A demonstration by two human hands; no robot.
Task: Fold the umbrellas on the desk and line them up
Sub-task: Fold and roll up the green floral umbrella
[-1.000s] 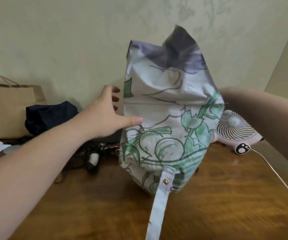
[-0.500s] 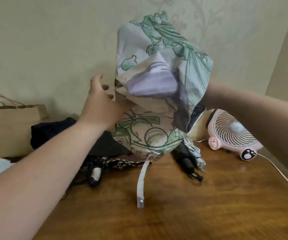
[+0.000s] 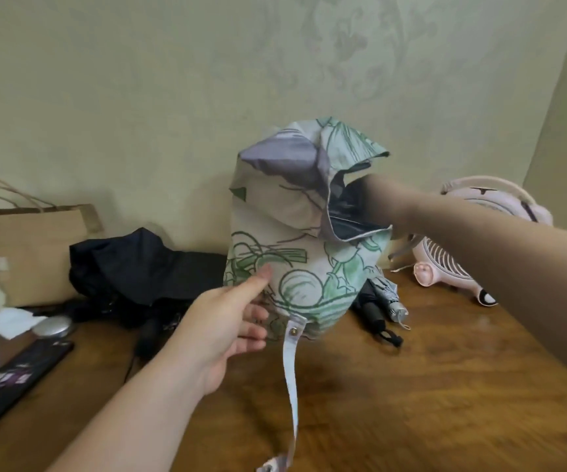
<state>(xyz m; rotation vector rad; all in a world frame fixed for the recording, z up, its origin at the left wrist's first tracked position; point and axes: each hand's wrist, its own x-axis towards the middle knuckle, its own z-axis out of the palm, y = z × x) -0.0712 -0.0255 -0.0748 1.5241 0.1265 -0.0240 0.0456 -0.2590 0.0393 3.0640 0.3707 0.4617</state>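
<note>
Left-hand grip point(image 3: 237, 321) is open above the bench point(image 3: 411, 386), thumb pressing the floral umbrella point(image 3: 295, 253) held upright just beyond it; the right hand's grip, buried in the canopy, I cannot tell. Best smooth the pleats one way, then wind the strap point(image 3: 290, 369) dangling beside that grip

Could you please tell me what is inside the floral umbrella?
The right forearm enters the floral umbrella from the right, and dark lining shows at the opening. The right hand and anything else inside are covered by fabric.
</note>
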